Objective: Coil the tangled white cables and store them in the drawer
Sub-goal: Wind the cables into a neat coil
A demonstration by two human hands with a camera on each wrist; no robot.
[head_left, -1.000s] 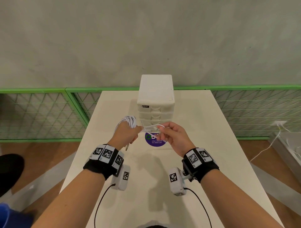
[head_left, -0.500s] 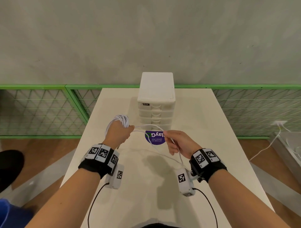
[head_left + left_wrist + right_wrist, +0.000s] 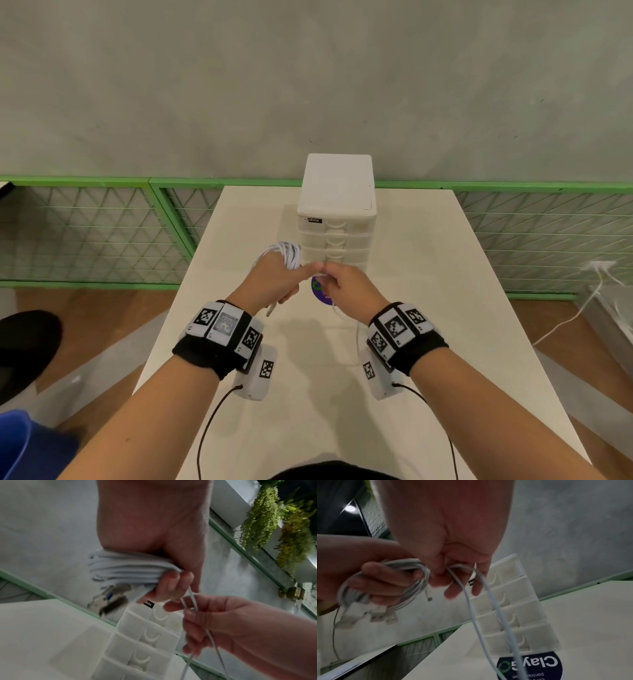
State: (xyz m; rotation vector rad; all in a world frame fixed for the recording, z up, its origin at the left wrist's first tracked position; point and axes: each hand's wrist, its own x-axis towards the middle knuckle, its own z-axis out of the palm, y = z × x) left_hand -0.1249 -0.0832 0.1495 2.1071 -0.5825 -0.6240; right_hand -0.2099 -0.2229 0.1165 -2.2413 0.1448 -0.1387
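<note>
A: Where's the cable bundle?
B: Wound in loops round the left hand, fingers curled tight over the white coil. Held up above the table, just left of the drawer unit's front. USB plugs dangling below the coil in the right wrist view; another blurred plug under the loops in the left wrist view.

A: And the right hand?
B: Right hand raised just beside the left, thumbs nearly touching. Fingers curled, pinching a loose strand of the same white cable. Strand bent into a loop at the pinch, two runs hanging down toward the tabletop.

A: Drawer unit?
B: Small white drawer unit, upright, centre-back of table, just behind both hands. Four stacked drawers w/ curved handles, all closed. Black label at top-left corner of the front.

A: Anything else?
B: Round purple sticker on the table in front of the unit, partly hidden by the hands in the head view. Marker bands on both wrists. Green mesh fence behind the table, grey wall above.
</note>
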